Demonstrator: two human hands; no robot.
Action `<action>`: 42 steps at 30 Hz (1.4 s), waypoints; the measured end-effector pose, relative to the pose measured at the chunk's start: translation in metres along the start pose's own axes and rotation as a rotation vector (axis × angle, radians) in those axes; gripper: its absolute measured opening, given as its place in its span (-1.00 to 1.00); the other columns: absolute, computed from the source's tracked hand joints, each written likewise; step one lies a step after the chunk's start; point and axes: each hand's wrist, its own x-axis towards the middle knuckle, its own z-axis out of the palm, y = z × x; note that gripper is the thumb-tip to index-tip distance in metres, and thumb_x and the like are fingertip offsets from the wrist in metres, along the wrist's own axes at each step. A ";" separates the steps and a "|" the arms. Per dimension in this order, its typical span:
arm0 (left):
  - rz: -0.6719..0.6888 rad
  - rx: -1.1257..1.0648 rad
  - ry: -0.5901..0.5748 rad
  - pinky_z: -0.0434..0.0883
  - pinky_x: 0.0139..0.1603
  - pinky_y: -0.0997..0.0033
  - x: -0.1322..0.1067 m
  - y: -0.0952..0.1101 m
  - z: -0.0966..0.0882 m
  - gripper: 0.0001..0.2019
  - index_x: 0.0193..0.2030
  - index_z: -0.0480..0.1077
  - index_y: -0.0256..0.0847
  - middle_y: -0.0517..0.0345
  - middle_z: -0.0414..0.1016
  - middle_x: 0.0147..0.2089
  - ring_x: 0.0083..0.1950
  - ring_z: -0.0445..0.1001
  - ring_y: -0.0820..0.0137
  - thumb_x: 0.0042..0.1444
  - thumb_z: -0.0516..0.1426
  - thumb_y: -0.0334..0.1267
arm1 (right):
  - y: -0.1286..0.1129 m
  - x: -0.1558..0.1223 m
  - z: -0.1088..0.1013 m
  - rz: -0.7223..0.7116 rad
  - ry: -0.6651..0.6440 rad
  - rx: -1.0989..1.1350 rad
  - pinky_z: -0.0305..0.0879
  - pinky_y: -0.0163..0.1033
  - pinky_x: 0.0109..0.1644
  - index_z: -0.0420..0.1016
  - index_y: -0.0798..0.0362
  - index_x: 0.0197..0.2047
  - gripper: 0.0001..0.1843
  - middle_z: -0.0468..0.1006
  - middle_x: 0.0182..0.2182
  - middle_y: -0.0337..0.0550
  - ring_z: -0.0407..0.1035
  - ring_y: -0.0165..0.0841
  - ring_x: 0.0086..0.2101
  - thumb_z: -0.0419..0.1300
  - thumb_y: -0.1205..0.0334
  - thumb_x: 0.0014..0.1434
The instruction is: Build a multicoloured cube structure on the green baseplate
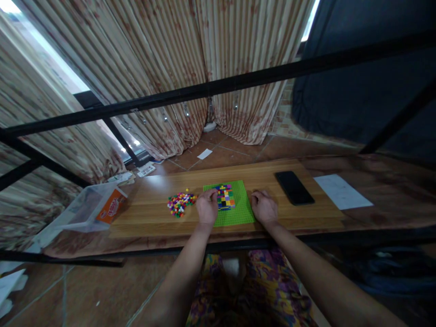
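A lime-green studded baseplate (238, 218) lies on the wooden board, carrying a patch of small multicoloured building bricks (226, 197). Over the plate's left part is my left hand (207, 206), its thumb and fingers pinched together beside the patch; whatever is between the fingertips is too small to make out. My right hand (265, 207) is at the plate's right edge with curled, closed fingers, and their tips hide anything they may hold. To the left of my left hand sits a loose pile of tiny bricks (180, 203) in many colours.
A black phone (294, 187) lies right of my right hand, with a white sheet (343, 191) beyond it. A clear plastic box (90, 206) with an orange label stands at the left end of the wooden board (150, 227). A black metal rail (231, 84) crosses behind.
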 end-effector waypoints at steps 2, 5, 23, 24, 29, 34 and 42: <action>0.003 0.004 0.006 0.42 0.05 0.23 0.000 -0.001 0.001 -0.84 -0.26 0.59 -0.17 0.05 0.64 -0.18 -0.11 0.56 0.28 0.18 0.14 -0.37 | -0.001 0.000 -0.001 -0.001 0.002 0.003 0.19 -0.28 -0.20 0.57 -0.01 -0.18 -0.76 0.55 -0.12 -0.14 0.41 -0.33 -0.21 0.05 0.27 0.29; 0.001 -0.009 0.010 0.40 0.08 0.20 0.001 -0.002 0.002 -0.85 -0.29 0.59 -0.15 0.06 0.64 -0.20 -0.11 0.54 0.27 0.17 0.16 -0.36 | -0.001 0.000 -0.001 0.000 0.007 0.005 0.20 -0.27 -0.20 0.57 -0.01 -0.19 -0.75 0.54 -0.13 -0.12 0.41 -0.33 -0.23 0.05 0.28 0.28; -0.388 -0.418 0.046 0.50 -0.29 0.44 0.018 -0.012 0.016 -0.77 -0.18 0.50 -0.27 0.13 0.61 -0.39 -0.36 0.58 0.41 -0.04 0.25 -0.41 | 0.000 0.000 0.000 -0.007 0.001 0.001 0.21 -0.26 -0.19 0.57 -0.01 -0.20 -0.73 0.55 -0.13 -0.12 0.41 -0.32 -0.23 0.02 0.26 0.28; -0.406 -0.436 0.047 0.50 -0.28 0.43 0.019 -0.012 0.015 -0.77 -0.19 0.50 -0.27 0.14 0.60 -0.39 -0.36 0.58 0.41 -0.06 0.26 -0.42 | 0.000 0.000 0.000 -0.007 -0.001 0.000 0.21 -0.26 -0.19 0.57 -0.01 -0.20 -0.73 0.55 -0.13 -0.12 0.41 -0.32 -0.23 0.02 0.27 0.28; -0.453 -0.507 0.043 0.51 -0.19 0.36 0.020 -0.007 0.013 -0.73 -0.21 0.51 -0.28 0.14 0.60 -0.39 -0.33 0.59 0.38 -0.13 0.30 -0.45 | -0.001 0.000 -0.001 -0.010 -0.003 -0.003 0.20 -0.26 -0.20 0.57 -0.01 -0.20 -0.73 0.54 -0.14 -0.12 0.41 -0.31 -0.22 0.03 0.26 0.28; -0.481 -0.553 0.040 0.50 -0.21 0.40 0.020 -0.006 0.012 -0.78 -0.25 0.51 -0.27 0.17 0.58 -0.41 -0.34 0.57 0.40 -0.12 0.29 -0.45 | -0.001 -0.001 0.000 -0.005 0.006 -0.009 0.19 -0.26 -0.22 0.58 -0.01 -0.21 -0.73 0.54 -0.17 -0.10 0.40 -0.31 -0.24 0.03 0.27 0.28; -0.503 -0.615 0.014 0.49 -0.20 0.36 0.024 -0.010 0.012 -0.74 -0.28 0.51 -0.29 0.17 0.57 -0.43 -0.37 0.55 0.41 -0.20 0.32 -0.44 | -0.001 -0.001 -0.001 -0.007 0.009 -0.011 0.17 -0.27 -0.23 0.58 0.00 -0.21 -0.73 0.54 -0.17 -0.11 0.40 -0.32 -0.24 0.03 0.27 0.28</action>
